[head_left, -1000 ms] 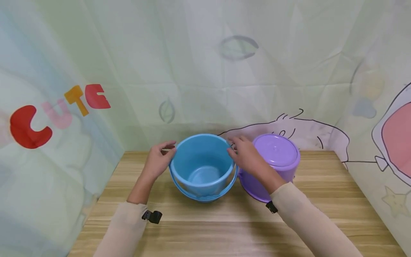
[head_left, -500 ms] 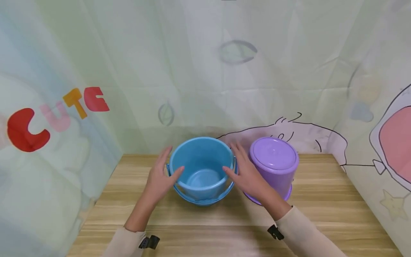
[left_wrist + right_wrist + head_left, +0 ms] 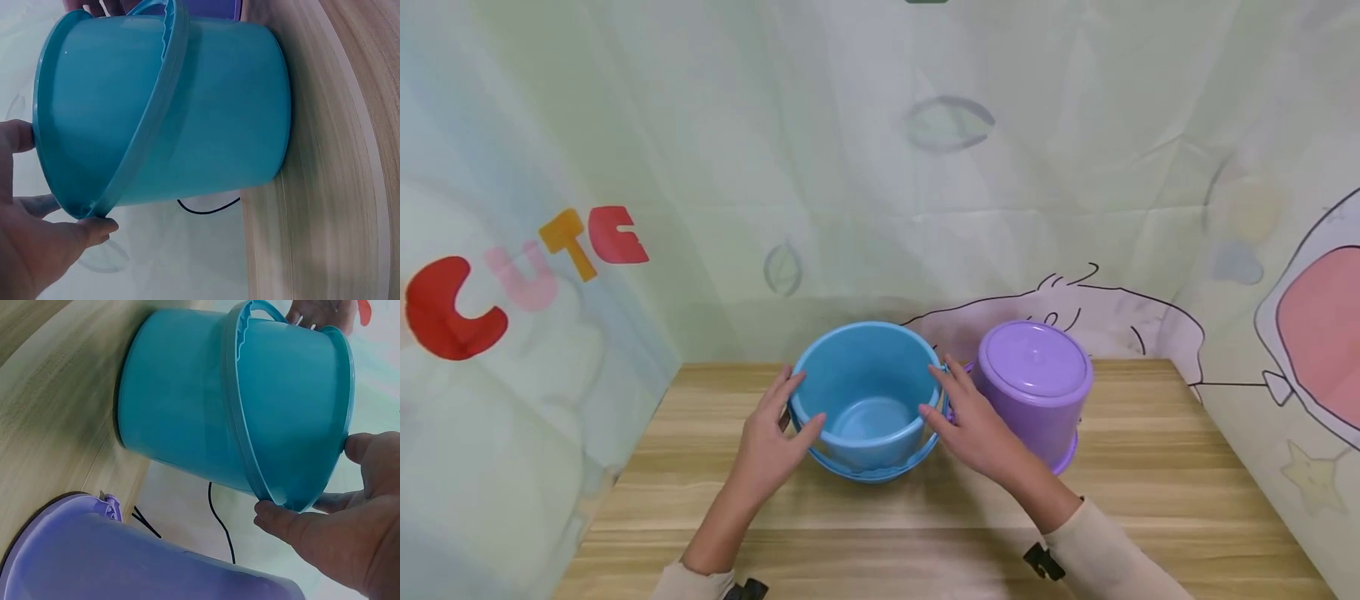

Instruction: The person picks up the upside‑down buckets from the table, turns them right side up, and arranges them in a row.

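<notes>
Pale sleeves [image 3: 1108,550] reach in from the near side over a wood-grain table [image 3: 865,542]. The left hand [image 3: 770,446] and right hand [image 3: 977,429] flank a blue bucket [image 3: 868,367], thumbs and fingers spread and only slightly bent, touching its rim at left and right. The bucket stands upright near the table's far edge, mouth up, long axis vertical, its handle [image 3: 872,477] hanging over the near side. The head view alone shows its round inner floor; the wrist views reveal its smooth outer wall and the handle's ridged grip [image 3: 167,28]. Just right, a purple bucket [image 3: 1033,392] stands base up; the right wrist view shows a lug [image 3: 111,507] at its lower rim. Beyond hangs a printed curtain [image 3: 850,183].
</notes>
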`<state>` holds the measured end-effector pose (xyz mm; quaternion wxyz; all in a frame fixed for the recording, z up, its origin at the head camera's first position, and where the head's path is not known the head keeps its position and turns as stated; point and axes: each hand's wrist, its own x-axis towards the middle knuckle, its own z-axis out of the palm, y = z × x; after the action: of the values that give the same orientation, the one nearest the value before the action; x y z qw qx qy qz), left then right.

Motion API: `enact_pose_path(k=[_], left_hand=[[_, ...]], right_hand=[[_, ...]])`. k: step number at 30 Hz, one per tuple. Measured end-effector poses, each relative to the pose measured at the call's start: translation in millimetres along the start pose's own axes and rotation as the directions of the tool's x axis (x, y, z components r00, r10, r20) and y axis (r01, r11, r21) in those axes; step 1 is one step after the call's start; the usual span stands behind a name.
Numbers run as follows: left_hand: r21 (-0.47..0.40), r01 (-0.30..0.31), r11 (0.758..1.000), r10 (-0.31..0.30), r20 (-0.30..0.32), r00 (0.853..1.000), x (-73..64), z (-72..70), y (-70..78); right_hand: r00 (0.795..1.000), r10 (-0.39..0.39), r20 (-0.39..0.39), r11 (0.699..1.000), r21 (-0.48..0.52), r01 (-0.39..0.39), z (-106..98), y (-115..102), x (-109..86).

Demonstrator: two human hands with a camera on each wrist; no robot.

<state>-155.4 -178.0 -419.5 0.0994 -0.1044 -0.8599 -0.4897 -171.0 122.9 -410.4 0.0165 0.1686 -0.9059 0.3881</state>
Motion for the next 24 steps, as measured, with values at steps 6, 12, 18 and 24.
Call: enact_pose_path(k=[6, 12, 18, 24], left_hand=[[-0.025, 0.0, 1.0, 0.001, 0.029, 1.0, -1.7, -3.0, -2.7], [-0.024, 0.0, 1.0, 0.002, 0.051, 0.999, -0.9, -6.2, -5.1], [-0.021, -0.004, 1.0, 0.005, 0.064, 0.998, 3.9, -8.4, -8.1], [-0.035, -0.009, 0.999, 0.012, 0.082, 0.997, 12.8, -8.9, -10.8]], right_hand=[[1.0, 0.015, 0.013, 1.0, -0.006, -0.015, 0, -2, -1.1], [1.0, 0.008, 0.003, 1.0, -0.002, -0.008, 1, -4, -0.8], [1.0, 0.017, -0.005, 1.0, -0.014, -0.017, 4, -4, 1.4], [1.0, 0.009, -0.021, 0.999, -0.04, -0.009, 3, -4, 6.8]])
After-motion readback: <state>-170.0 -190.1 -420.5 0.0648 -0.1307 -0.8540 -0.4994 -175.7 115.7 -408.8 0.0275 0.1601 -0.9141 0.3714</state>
